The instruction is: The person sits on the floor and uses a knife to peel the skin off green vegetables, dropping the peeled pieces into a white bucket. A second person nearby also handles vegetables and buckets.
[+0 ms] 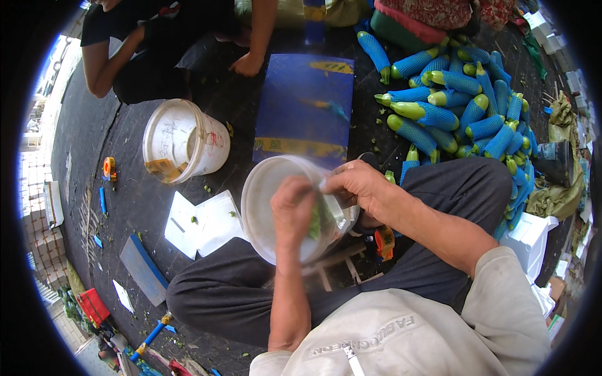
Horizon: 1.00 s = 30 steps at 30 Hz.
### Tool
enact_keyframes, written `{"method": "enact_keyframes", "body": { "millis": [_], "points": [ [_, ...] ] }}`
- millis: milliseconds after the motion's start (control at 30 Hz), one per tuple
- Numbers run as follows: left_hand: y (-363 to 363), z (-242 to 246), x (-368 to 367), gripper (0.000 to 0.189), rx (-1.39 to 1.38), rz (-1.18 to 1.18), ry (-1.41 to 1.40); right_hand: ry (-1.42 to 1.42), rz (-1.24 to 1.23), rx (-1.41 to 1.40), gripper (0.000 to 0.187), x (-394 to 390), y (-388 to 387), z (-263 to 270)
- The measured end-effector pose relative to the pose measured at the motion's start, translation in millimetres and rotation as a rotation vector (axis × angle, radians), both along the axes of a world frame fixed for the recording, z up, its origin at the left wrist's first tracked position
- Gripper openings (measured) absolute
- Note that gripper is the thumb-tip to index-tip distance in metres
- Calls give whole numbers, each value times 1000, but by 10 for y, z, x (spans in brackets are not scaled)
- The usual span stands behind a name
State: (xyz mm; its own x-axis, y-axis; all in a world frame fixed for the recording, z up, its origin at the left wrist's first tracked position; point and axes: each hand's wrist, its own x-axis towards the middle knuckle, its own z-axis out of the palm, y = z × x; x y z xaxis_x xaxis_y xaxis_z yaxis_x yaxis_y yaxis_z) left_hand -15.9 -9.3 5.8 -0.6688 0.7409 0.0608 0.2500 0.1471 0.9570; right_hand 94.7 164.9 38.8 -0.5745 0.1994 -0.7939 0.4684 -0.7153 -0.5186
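Between my crossed legs a translucent white plastic bucket [263, 211] lies tipped with its mouth towards the left. My left hand [294, 207], blurred, is over the bucket's mouth with its fingers curled; whether it holds anything is unclear. At the bucket's upper right rim, my right hand [355, 185] has its fingertips pinched together, near a clear, shiny strip [335, 209]. What those fingertips hold is too small to tell. Green scraps [316, 218] show beside my left hand. A blue board [303, 103] with yellow tape lies just beyond the bucket.
Green squashes in blue foam nets [458, 82] are heaped at the right. A second white bucket [216, 145] lies tipped at the left, near an orange tape roll [109, 168] and white sheets [218, 221]. Another orange roll [384, 242] is by my legs. A person [141, 61] sits upper left.
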Motion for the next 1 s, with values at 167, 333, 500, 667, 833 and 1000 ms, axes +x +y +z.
{"method": "enact_keyframes", "body": {
  "millis": [167, 333, 500, 667, 833, 1000],
  "points": [
    [33, 7, 53, 17, -8, 2, 53, 29, 2, -43, 13, 144, 39, -54],
    [57, -15, 69, 17, -2, -4, 76, 139, 65, 207, 18, 233, -11, -143],
    [54, -28, 58, 17, -9, -13, 89, 203, 249, 816, 21, 233, 33, -118],
    [49, -51, 65, 17, -5, -9, 78, 403, 349, 1294, 19, 201, 55, -100],
    [43, -68, 61, 17, -6, -17, 75, 501, 381, 1554, 16, 162, 30, -90],
    [34, -71, 74, 16, 4, -6, 45, 581, 474, 1800, 15, 162, 47, -36]
  ]
}}
